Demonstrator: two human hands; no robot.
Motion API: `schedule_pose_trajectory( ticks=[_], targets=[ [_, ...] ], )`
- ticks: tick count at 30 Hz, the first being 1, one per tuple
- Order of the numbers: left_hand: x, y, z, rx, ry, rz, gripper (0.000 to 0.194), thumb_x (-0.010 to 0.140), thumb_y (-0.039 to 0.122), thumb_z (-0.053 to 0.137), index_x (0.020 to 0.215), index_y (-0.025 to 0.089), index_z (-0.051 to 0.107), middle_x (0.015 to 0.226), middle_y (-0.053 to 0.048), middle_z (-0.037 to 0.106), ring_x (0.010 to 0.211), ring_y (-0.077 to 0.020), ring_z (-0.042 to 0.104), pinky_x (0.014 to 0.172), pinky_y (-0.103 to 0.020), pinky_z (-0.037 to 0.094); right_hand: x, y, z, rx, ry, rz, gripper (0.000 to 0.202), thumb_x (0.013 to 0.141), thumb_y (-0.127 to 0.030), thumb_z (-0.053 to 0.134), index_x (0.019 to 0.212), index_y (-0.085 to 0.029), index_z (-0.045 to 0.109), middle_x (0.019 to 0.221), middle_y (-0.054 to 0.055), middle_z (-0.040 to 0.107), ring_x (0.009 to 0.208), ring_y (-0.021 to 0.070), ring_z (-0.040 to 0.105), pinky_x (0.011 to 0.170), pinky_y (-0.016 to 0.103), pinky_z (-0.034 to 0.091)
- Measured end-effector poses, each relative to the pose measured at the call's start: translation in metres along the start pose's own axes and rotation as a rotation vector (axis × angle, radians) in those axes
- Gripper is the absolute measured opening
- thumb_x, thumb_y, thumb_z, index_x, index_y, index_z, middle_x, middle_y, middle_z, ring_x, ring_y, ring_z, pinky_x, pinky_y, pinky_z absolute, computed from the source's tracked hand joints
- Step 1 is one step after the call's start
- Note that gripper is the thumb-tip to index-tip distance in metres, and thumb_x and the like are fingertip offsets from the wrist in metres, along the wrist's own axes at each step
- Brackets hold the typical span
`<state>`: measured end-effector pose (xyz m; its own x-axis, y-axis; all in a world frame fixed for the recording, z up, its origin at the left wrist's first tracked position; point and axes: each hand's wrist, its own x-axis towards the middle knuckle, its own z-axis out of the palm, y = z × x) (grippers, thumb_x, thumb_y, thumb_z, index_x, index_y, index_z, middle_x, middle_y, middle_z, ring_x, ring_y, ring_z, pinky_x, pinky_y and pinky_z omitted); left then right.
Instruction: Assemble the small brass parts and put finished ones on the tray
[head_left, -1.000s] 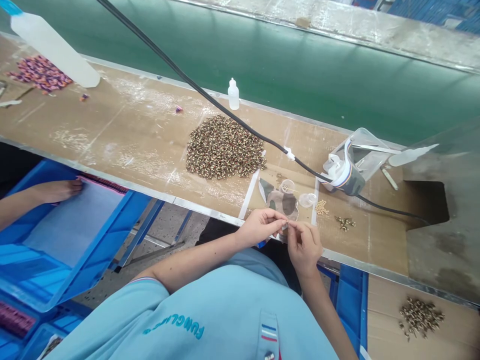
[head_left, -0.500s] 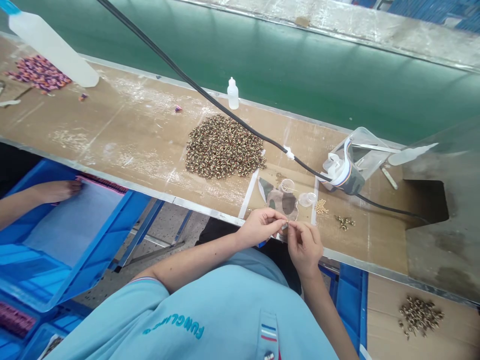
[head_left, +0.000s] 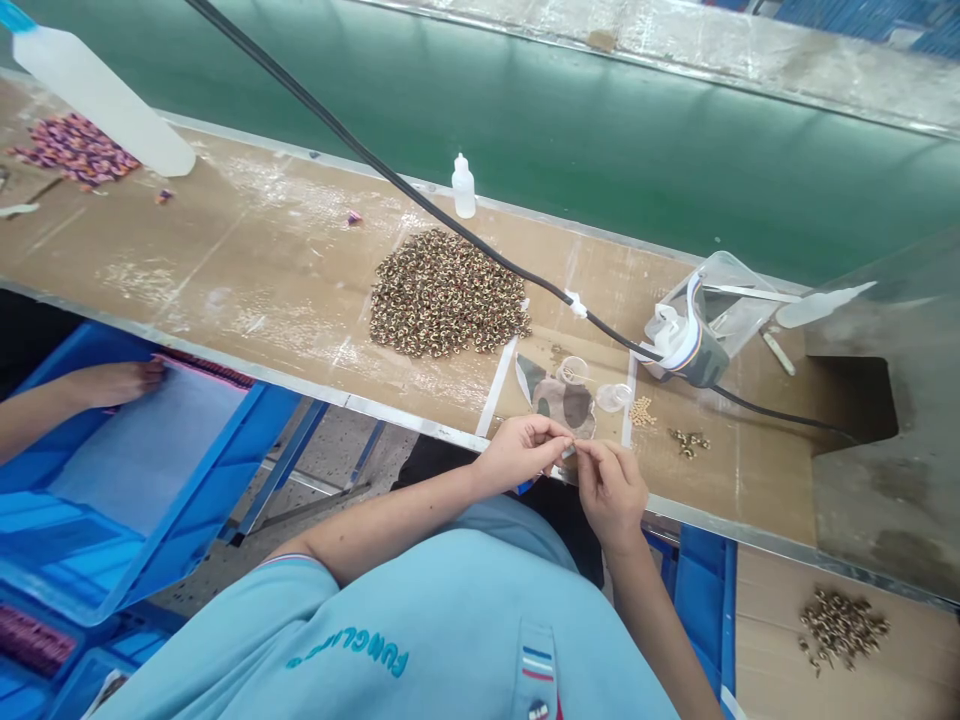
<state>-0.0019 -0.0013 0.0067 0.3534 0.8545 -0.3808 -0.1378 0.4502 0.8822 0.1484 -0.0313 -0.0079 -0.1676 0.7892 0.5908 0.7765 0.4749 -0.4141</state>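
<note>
At the table's front edge my left hand (head_left: pixel 523 455) and my right hand (head_left: pixel 613 492) meet, fingertips pinched together. Whatever sits between them is too small to make out. Just beyond lies a camouflage cloth (head_left: pixel 564 402) with a small clear round dish (head_left: pixel 574 371) on it. A second clear dish (head_left: pixel 613 397) is beside the cloth, then a little heap of tan beads (head_left: pixel 642 411) and a few small dark-and-gold pieces (head_left: pixel 688 442). Farther back to the left spreads a large pile of similar pieces (head_left: pixel 450 295).
A small white squeeze bottle (head_left: pixel 463 187) stands at the back edge. A black cable (head_left: pixel 360 150) crosses above the table. A clear box (head_left: pixel 724 285) holds tools on the right. At left, another person's hand (head_left: pixel 124 383) rests in a blue crate (head_left: pixel 187 500). More pieces (head_left: pixel 844 628) lie lower right.
Both hands stay at the same place, fingertips still together; the right fingers have shifted very slightly. Nothing else has visibly moved apart from a small shift of the view.
</note>
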Motion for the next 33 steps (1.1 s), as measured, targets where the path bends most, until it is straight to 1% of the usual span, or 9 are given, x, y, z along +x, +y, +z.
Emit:
schedule_pose_trajectory(
  ticks=[3,7,9,14,20,25,28,30,33],
  targets=[
    [0.0,0.0,0.0,-0.044,0.006,-0.022,0.03,0.07,0.038,0.067,0.079,0.011,0.061,0.055,0.003,0.055,0.046,-0.0051,0.047,0.044,-0.017,0.038,0.002,-0.001,0.0,0.019,0.002,0.013,0.015,0.086,-0.014,0.054,0.096,-0.022,0.063,0.083,0.001,0.065,0.078,0.0117,0.062,0.07,0.022,0.05],
    [0.0,0.0,0.001,-0.09,0.027,-0.035,0.032,0.069,0.04,0.068,0.08,0.011,0.062,0.055,0.003,0.055,0.046,-0.0046,0.046,0.044,-0.017,0.037,0.002,-0.004,0.003,0.022,0.024,0.11,0.01,0.087,-0.019,0.055,0.09,-0.022,0.064,0.082,0.002,0.064,0.075,0.0128,0.062,0.068,0.025,0.051],
    [0.0,0.0,0.002,-0.092,0.035,-0.035,0.032,0.069,0.04,0.068,0.08,0.011,0.062,0.055,0.003,0.054,0.045,-0.0044,0.045,0.044,-0.017,0.036,0.001,-0.005,0.004,0.019,0.024,0.135,0.009,0.087,-0.02,0.054,0.089,-0.022,0.063,0.082,0.003,0.064,0.074,0.0129,0.061,0.066,0.025,0.051],
    [-0.001,-0.002,0.003,-0.071,0.044,-0.011,0.031,0.071,0.039,0.067,0.081,0.01,0.062,0.055,0.003,0.054,0.046,-0.0051,0.045,0.045,-0.018,0.036,0.003,-0.005,0.004,0.039,0.021,0.114,0.011,0.088,-0.018,0.052,0.089,-0.021,0.063,0.081,0.002,0.064,0.075,0.0128,0.061,0.066,0.025,0.051],
    [-0.002,-0.001,0.004,-0.024,0.044,0.014,0.028,0.072,0.037,0.066,0.081,0.011,0.062,0.056,0.003,0.053,0.045,-0.0049,0.044,0.045,-0.018,0.036,0.006,-0.004,0.001,0.038,0.005,0.099,0.011,0.088,-0.018,0.052,0.089,-0.022,0.063,0.081,0.001,0.064,0.075,0.0123,0.062,0.068,0.024,0.051],
    [-0.001,-0.002,0.003,0.004,0.059,0.016,0.027,0.072,0.036,0.065,0.081,0.011,0.062,0.056,0.003,0.053,0.046,-0.0052,0.044,0.045,-0.018,0.037,0.004,-0.002,0.0,0.058,-0.022,0.132,0.012,0.089,-0.022,0.051,0.087,-0.022,0.063,0.08,0.002,0.064,0.074,0.0131,0.062,0.066,0.026,0.051],
    [0.001,-0.003,0.0,0.035,0.05,0.017,0.028,0.072,0.038,0.065,0.081,0.011,0.063,0.056,0.002,0.054,0.046,-0.0058,0.045,0.045,-0.018,0.039,0.003,0.0,0.002,0.094,-0.031,0.149,0.012,0.089,-0.02,0.051,0.087,-0.022,0.063,0.079,0.002,0.064,0.075,0.0129,0.061,0.067,0.025,0.051],
    [0.0,-0.001,-0.001,0.069,0.04,0.015,0.03,0.071,0.04,0.065,0.081,0.011,0.064,0.055,0.002,0.055,0.046,-0.0066,0.047,0.046,-0.018,0.04,0.003,-0.002,0.003,0.126,-0.03,0.169,0.012,0.089,-0.019,0.05,0.087,-0.022,0.062,0.079,0.002,0.064,0.076,0.0125,0.061,0.068,0.025,0.05],
    [-0.007,0.007,0.001,0.144,0.065,0.002,0.033,0.068,0.044,0.067,0.079,0.012,0.066,0.056,0.0,0.058,0.049,-0.0082,0.049,0.049,-0.019,0.043,0.003,-0.009,0.002,0.161,-0.048,0.207,0.018,0.092,-0.022,0.044,0.086,-0.021,0.062,0.078,0.002,0.064,0.076,0.0122,0.061,0.07,0.025,0.051]
  ],
)
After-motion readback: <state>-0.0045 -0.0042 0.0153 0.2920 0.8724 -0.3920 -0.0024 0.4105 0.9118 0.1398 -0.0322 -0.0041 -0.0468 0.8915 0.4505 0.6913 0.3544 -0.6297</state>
